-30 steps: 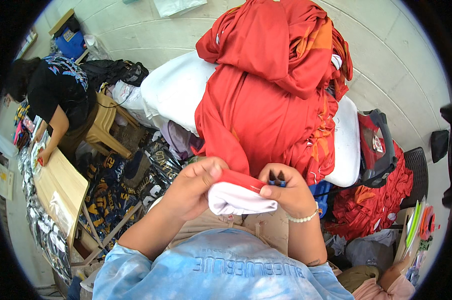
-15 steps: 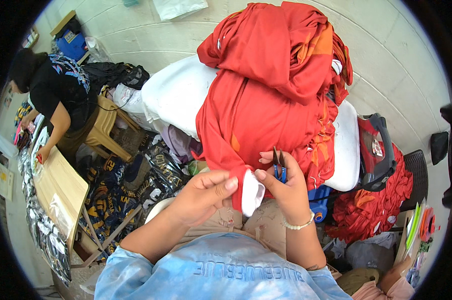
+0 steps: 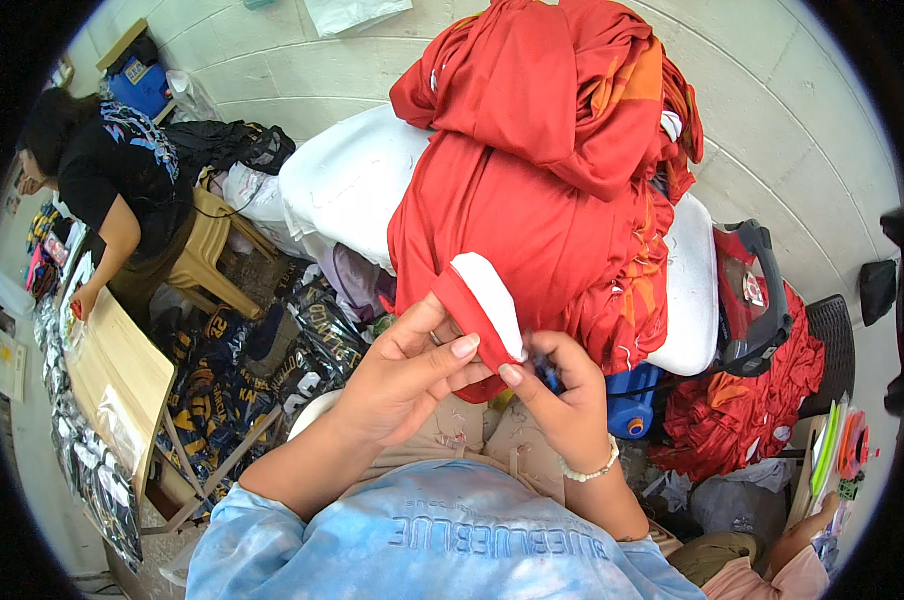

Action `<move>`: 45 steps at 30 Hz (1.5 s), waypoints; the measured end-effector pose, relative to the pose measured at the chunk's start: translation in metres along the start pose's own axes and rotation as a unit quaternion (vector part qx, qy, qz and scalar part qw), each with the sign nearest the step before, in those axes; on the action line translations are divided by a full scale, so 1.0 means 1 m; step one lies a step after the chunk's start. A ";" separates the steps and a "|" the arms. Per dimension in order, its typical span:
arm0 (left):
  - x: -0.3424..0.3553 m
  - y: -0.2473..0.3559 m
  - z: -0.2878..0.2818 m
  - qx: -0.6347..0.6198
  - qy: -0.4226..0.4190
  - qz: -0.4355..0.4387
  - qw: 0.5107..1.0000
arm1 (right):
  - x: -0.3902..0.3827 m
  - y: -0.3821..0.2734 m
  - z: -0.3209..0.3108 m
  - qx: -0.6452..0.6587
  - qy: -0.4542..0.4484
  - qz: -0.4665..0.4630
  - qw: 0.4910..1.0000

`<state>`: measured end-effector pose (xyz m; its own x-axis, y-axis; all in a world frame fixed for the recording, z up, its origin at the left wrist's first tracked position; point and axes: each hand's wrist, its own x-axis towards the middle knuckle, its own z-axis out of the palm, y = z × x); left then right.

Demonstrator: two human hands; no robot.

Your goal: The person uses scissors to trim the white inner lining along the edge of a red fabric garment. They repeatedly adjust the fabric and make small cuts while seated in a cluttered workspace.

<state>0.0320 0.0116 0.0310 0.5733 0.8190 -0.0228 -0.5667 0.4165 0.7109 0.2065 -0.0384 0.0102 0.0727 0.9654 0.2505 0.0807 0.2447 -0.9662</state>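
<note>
In front of a mottled pale-blue shirt (image 3: 442,535), a folded strip of smooth red and white fabric (image 3: 486,300) slants as a long, tapered shape, pinched between the thumb and fingers of the left hand (image 3: 394,378), while the right hand (image 3: 568,395), wearing a pale beaded bracelet (image 3: 594,471), curls its fingers around a small blurred blue object (image 3: 546,373), its thumb at the fabric's lower tip. Beyond the 2 hands, a loosely draped heap of soft, creased red cloth (image 3: 542,205) with orange patches spreads over a white padded board (image 3: 352,175) with rounded ends.
</note>
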 end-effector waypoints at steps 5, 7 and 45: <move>0.002 0.000 -0.003 0.055 0.016 0.017 0.998 | -0.001 0.005 -0.006 0.000 -0.086 0.073 0.994; 0.003 0.000 -0.004 0.074 0.014 0.029 0.997 | -0.002 0.007 -0.004 0.045 -0.066 0.066 0.995; 0.000 -0.006 0.006 0.085 -0.001 0.042 0.995 | -0.009 -0.016 -0.006 -0.195 0.043 -0.169 0.965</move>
<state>0.0388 0.0068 0.0309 0.5291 0.8475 0.0429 -0.5040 0.2732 0.8194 0.2103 -0.0519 0.0236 0.0577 0.8213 0.5676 0.4812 0.4752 -0.7366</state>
